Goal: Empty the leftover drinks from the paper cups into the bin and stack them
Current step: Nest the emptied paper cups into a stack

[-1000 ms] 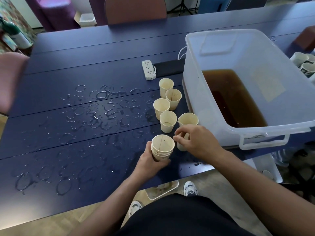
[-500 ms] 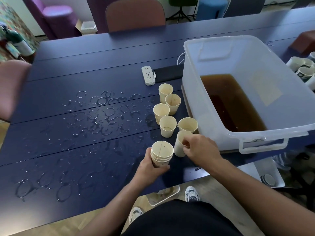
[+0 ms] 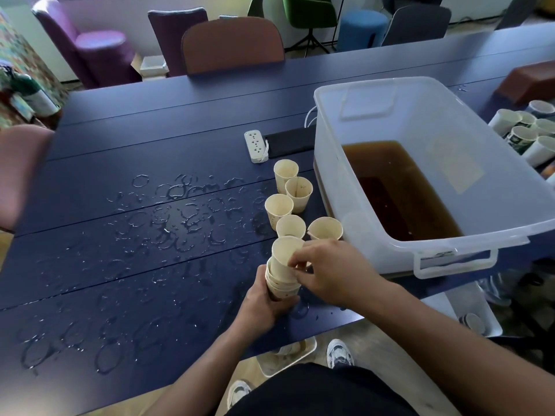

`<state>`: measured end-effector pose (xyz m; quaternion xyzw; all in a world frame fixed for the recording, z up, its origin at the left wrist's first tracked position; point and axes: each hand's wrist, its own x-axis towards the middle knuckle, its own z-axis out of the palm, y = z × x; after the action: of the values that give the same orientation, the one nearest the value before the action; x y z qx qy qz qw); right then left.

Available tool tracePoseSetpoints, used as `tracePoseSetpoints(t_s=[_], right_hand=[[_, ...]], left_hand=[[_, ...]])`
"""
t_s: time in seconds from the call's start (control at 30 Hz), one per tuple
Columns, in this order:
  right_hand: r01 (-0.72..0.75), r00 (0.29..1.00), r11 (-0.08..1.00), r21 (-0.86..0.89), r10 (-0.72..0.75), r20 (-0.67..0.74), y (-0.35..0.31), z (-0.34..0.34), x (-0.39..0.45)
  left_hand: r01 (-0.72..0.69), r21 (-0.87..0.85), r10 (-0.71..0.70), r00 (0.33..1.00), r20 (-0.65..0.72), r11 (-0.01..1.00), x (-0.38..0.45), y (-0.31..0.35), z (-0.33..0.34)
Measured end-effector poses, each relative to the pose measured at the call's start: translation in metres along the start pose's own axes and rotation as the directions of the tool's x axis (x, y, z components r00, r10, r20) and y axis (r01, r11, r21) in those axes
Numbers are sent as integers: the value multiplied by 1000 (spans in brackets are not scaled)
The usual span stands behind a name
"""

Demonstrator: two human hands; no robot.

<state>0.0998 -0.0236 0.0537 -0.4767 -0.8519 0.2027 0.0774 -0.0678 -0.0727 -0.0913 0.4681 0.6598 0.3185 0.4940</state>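
Note:
My left hand grips a short stack of cream paper cups near the table's front edge. My right hand pinches the rim of one more cup, which sits tilted in the top of that stack. Several single cream cups stand upright in a loose row behind, beside the clear plastic bin. The bin holds brown liquid in its left part.
Wet ring marks and droplets cover the dark blue table. A white power strip and a black flat object lie behind the cups. More printed cups lie at the far right. Chairs stand behind the table.
My right hand took one cup from beside the bin and carried it left onto the stack held by my left hand. The camera view tilted up a little.

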Motion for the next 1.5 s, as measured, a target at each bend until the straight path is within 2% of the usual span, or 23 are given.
tracePoseSetpoints(t_s=[0.1, 0.2, 0.27, 0.33, 0.4, 0.5, 0.63, 0.73, 0.87, 1.0, 1.13, 1.23, 1.37, 1.5], right_hand=[[-18, 994, 1000, 19, 16, 110, 3, 12, 1], [-58, 976, 992, 116, 32, 213, 7, 15, 5], [-115, 978, 969, 220, 72, 193, 13, 14, 8], [-176, 982, 950, 258, 153, 107, 21, 13, 13], [-228, 974, 960, 165, 226, 30, 31, 15, 19], [-318, 947, 948, -15, 318, 46, 43, 23, 27], [-400, 911, 904, -153, 410, 40, 53, 41, 39], [-439, 894, 874, -207, 449, 0, 57, 49, 47], [-439, 898, 885, -157, 438, -41, 60, 51, 49], [-354, 933, 922, -153, 337, -128, 49, 37, 36], [-193, 909, 980, 52, 199, -367, 28, 20, 22], [-49, 899, 990, 130, 101, -427, 13, 7, 22], [86, 902, 983, 161, -8, -432, 3, -3, 24], [89, 965, 981, 170, -42, -259, 6, 4, 24]], left_hand=[[-8, 14, 8, 1000, -3, 1000, 0, 1, 2], [-4, 34, 4, 1000, -4, 999, -3, 0, 1], [9, 39, -9, 1000, -8, 999, -4, 1, -1], [7, 65, -6, 1000, -15, 998, -6, 4, -3], [-9, 78, 10, 1000, -21, 997, -6, 4, -3], [-25, 91, 26, 1000, -9, 996, -4, 3, -3], [-28, 94, 28, 1000, 5, 995, -5, 2, -5], [-22, 84, 22, 1000, 0, 996, -8, 1, -9], [-5, 80, 6, 1000, -14, 997, -11, -4, -12], [19, 73, -16, 999, -31, 997, -12, -9, -15], [37, 76, -35, 999, -29, 996, -12, -11, -14], [47, 61, -45, 999, -20, 997, -9, -11, -11], [65, 13, -65, 998, -14, 998, -3, -6, -9], [82, -29, -82, 996, -17, 996, -1, -6, -10]])
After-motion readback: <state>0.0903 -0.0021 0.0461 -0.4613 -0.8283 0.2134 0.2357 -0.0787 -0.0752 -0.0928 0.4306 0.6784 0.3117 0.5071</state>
